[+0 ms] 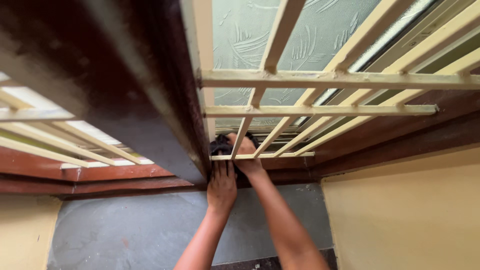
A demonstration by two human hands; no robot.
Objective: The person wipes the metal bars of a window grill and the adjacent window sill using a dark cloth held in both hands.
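Observation:
Both my arms reach up to the bottom of a cream-painted metal window grille (320, 79). My right hand (245, 150) is closed around a dark cloth (220, 146) and presses it against the lowest bars, partly behind them. My left hand (222, 186) sits just below, fingers up against the dark brown wooden frame (150, 115) and the underside of the cloth. Whether it grips the cloth is hidden by the bar and frame.
Frosted patterned glass (240, 35) lies behind the grille. A second grille section (55, 145) is at the left. A grey stone sill surface (135, 225) lies below, with yellow wall (410, 215) to the right and a yellow strip at far left.

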